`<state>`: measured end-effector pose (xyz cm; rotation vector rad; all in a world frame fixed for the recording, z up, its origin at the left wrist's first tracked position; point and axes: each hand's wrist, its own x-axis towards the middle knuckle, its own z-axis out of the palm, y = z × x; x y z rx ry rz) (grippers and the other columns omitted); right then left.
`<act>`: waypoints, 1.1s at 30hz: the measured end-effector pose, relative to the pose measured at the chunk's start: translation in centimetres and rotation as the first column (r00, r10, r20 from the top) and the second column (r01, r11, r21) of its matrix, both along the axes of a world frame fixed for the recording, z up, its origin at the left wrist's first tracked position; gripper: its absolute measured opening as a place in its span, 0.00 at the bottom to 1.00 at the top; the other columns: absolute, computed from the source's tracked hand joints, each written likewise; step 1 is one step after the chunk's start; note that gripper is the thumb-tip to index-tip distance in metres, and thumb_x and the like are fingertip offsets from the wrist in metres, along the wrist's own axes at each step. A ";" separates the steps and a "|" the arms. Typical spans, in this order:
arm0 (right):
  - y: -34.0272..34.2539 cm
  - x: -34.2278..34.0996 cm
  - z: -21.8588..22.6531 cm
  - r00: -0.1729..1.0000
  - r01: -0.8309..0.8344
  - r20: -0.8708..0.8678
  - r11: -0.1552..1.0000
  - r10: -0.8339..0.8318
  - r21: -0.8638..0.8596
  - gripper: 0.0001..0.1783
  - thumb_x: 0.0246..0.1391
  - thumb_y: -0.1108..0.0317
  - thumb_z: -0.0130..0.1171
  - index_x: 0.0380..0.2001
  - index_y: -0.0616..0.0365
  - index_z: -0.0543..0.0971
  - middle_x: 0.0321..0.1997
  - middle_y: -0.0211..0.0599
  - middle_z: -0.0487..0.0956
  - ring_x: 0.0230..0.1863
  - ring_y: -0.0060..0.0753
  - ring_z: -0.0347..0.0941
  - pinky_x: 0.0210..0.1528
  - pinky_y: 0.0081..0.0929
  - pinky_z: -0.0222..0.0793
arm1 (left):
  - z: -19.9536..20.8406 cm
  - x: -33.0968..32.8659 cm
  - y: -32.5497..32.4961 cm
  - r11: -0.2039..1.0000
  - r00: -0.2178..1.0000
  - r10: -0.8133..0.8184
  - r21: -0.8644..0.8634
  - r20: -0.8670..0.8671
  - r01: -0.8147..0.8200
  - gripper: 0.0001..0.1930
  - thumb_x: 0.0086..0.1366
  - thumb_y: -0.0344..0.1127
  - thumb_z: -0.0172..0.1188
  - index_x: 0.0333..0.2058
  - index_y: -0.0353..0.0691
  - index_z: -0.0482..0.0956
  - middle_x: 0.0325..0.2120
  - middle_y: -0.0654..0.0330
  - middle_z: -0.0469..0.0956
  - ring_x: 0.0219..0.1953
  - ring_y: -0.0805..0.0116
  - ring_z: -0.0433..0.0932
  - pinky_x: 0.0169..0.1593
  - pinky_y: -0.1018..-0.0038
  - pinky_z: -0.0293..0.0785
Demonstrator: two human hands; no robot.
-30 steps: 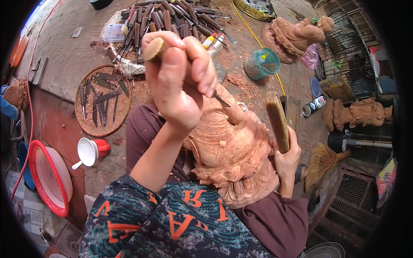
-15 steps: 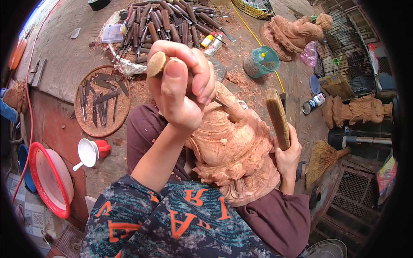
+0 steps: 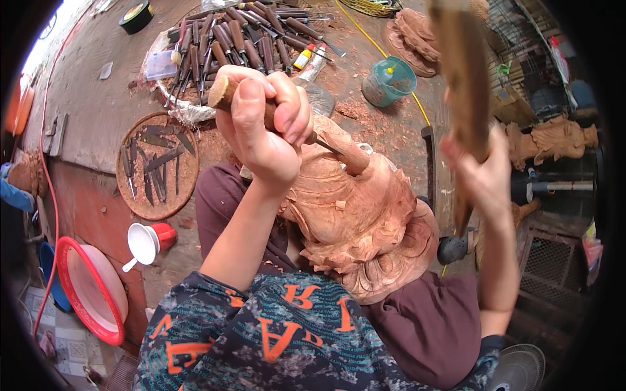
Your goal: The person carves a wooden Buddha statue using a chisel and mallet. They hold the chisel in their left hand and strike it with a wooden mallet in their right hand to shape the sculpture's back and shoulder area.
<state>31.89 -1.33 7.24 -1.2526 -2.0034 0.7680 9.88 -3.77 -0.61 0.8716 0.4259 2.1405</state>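
Note:
My left hand [image 3: 267,133] is wrapped round the wooden handle of a carving chisel [image 3: 223,94]. The chisel's dark shank slants down to the right toward the upper part of a reddish wood carving [image 3: 339,225] lying across my lap; I cannot tell whether its tip touches. The carving shows draped folds and a leafy, petal-like base. My right hand [image 3: 484,166] grips a long, worn wooden mallet [image 3: 466,78], raised to the right of the carving and smeared by motion. A small loose chip [image 3: 340,204] rests on the carving.
Ahead lies a heap of chisels [image 3: 241,39]. A round tray [image 3: 120,173] of dark blades, a white-and-red cup [image 3: 143,244] and a red-rimmed basin [image 3: 62,260] are at left. A teal bucket [image 3: 389,88], another carving [image 3: 551,143] and a fan [image 3: 521,368] are at right.
My right hand has lifted the mallet up and to the right, away from beside the carving. My left hand stays closed on the chisel, with more of its shank showing. The view has shifted slightly.

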 end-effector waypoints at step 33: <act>2.4 -6.5 8.5 0.685 -0.593 0.626 0.783 0.371 0.185 0.14 0.44 0.76 0.50 0.37 0.62 0.67 0.29 0.46 0.74 0.34 0.45 0.73 0.36 0.36 0.68 | 2.2 -0.4 -0.4 0.999 0.996 -0.015 -0.046 0.082 0.019 0.16 0.66 0.49 0.40 0.26 0.44 0.63 0.12 0.68 0.55 0.09 0.81 0.50 0.10 0.86 0.47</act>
